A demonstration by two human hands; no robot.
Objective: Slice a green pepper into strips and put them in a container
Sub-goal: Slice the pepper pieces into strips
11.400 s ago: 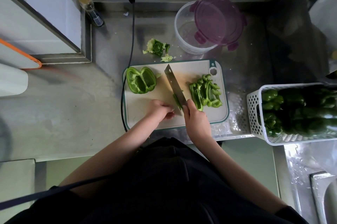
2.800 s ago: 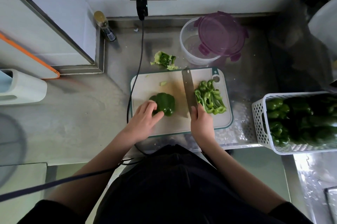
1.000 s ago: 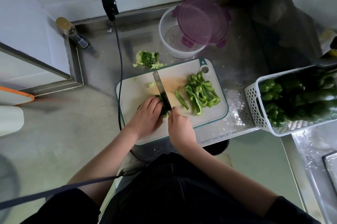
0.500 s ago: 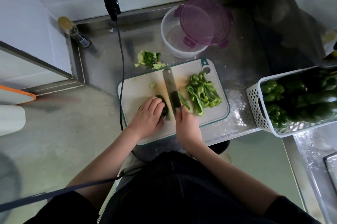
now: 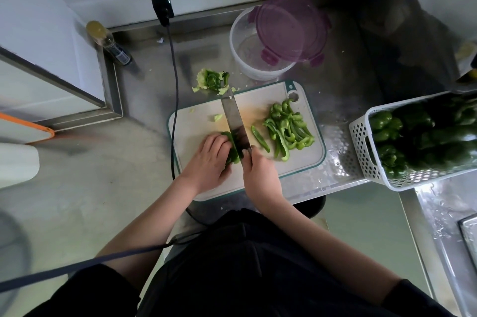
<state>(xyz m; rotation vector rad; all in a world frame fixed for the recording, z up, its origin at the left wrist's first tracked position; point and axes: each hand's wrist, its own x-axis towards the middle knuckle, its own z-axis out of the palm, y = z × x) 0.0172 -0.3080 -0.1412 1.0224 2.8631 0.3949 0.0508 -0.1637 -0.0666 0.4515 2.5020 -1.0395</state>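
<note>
Here the right hand (image 5: 260, 174) holds the knife (image 5: 236, 123) on the pepper (image 5: 233, 154).

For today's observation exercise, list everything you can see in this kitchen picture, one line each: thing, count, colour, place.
cutting board: one, white with teal rim, on the counter.
pepper piece: one, green, on the board under the left hand.
knife: one, grey blade, cutting into the pepper piece.
pepper strips: a pile, green, right part of the board.
container: one, clear, behind the board.
lid: one, purple, resting on the container.
pepper core: one, green, counter behind the board.
basket: one, white, right, holding whole peppers.
bottle: one, small, back left.
left hand: holds the pepper piece.
right hand: grips the knife.
</note>
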